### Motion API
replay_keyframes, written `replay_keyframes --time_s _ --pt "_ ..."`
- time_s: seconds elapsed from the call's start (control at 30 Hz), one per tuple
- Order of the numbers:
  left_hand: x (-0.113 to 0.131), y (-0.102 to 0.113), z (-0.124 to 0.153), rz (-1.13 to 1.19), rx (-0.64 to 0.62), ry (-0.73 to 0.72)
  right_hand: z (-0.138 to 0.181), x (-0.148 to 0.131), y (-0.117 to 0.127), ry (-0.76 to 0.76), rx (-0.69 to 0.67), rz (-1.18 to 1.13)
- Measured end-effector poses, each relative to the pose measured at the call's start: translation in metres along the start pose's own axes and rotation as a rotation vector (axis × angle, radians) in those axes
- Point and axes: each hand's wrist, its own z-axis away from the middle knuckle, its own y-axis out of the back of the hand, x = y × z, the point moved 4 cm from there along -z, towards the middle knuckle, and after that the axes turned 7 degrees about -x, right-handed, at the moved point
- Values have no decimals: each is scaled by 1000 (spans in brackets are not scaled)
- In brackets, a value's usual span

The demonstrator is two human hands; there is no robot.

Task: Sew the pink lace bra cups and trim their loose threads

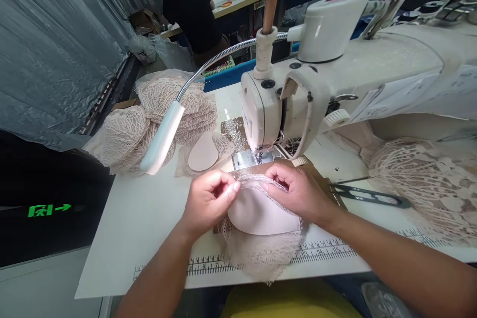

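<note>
A pale pink bra cup [261, 213] edged with beige lace [257, 253] lies in front of the sewing machine [261, 109], its lace hanging toward the table's front edge. My left hand [212, 198] pinches the cup's upper lace edge at its left between thumb and fingers. On the right, my right hand [294, 191] grips the same edge with thumb and fingertips. Both hands are just in front of the needle plate [246, 159], and the edge between them is held apart from the needle. My fingers hide parts of the held edge.
Stacked lace pieces [179, 104] and a loose cup pad [203, 151] lie at the left, under a flexible lamp [162, 139]. Thread snips [372, 195] and more lace [421, 184] are at the right. A printed ruler [320, 252] runs along the front; a person [196, 15] sits behind.
</note>
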Motion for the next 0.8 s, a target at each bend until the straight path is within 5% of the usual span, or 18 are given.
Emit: replay_keyframes --time_s 0.1,0.23,0.4,0.63,0.7,0.8 --pt "5 -20 3 103 -185 -6 1 -2 -1 47 -5 -16" --pt "0 -46 1 426 -366 64 2 -8 -7 221 -189 -106" --pt "-12 -46 -4 612 -306 130 5 -15 -6 356 -269 -207" --pt "-17 -44 -3 728 -312 194 6 -15 3 310 -69 -160" --pt "-14 -45 2 759 -427 227 7 -13 7 286 -77 -189" --pt "-7 -45 13 803 -658 285 9 -9 4 231 -335 -323"
